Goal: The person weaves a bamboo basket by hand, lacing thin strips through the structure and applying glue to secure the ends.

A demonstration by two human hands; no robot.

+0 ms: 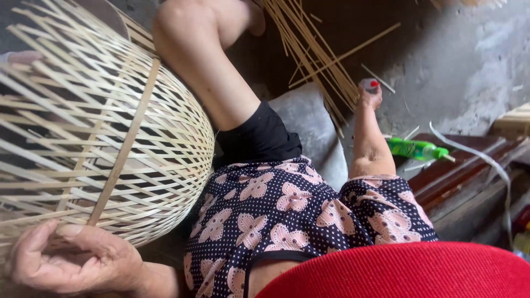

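L hand (pixel 66 259) near left, fingers curled tight on strip ends at rim of woven bamboo basket (pixel 110 138), which leans vs bent knee (pixel 187 33). R hand not seen. Spare bamboo strips (pixel 314 49) far centre. Risk, prob.: grip slackens and open weave springs loose; thin strips snap or splinter skin.

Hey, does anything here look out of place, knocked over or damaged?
A green plastic bottle lies on its side on the dark wooden boards, and loose bamboo strips are scattered on the floor. The woven bamboo basket, gripped at its rim by one hand, looks intact.
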